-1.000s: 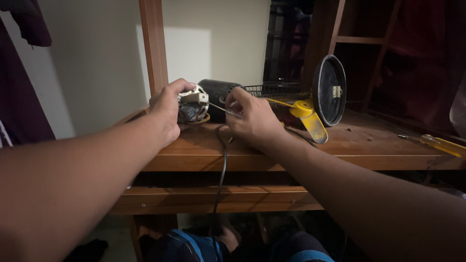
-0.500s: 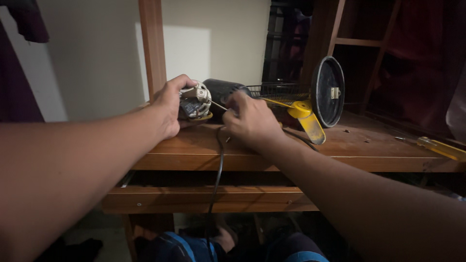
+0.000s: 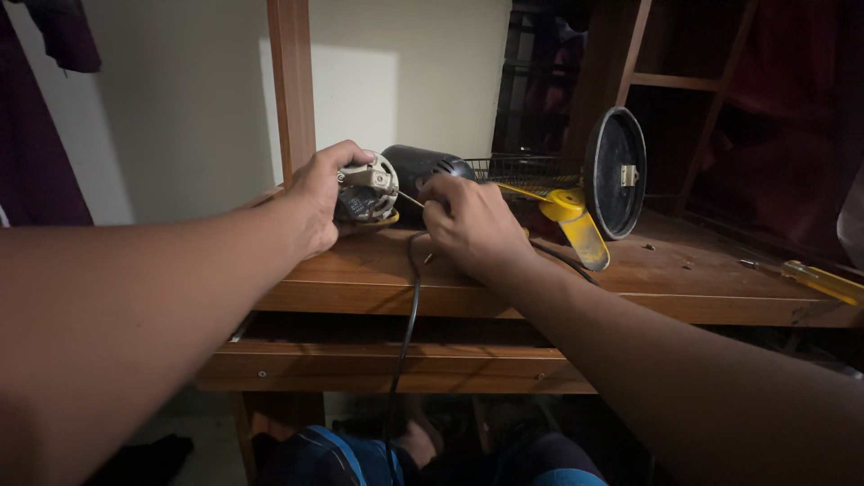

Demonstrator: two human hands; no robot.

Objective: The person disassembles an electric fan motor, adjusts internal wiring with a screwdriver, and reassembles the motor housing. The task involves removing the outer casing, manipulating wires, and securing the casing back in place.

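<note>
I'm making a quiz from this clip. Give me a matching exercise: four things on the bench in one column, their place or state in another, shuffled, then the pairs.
Things:
1. motor
2. yellow blade
3. screwdriver
4. black cord

Places or states:
A. lying at the bench's far right edge
B. held in the left hand
C. hanging over the front edge
D. lying just right of the right hand

Pairs: 1-B, 2-D, 3-A, 4-C

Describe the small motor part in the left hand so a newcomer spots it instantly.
Start at the brown wooden desk, near the upright wooden post. There the left hand grips a round pale motor assembly with exposed windings. Unlike the black domed housing beside it, it is light-coloured and open-faced.
</note>
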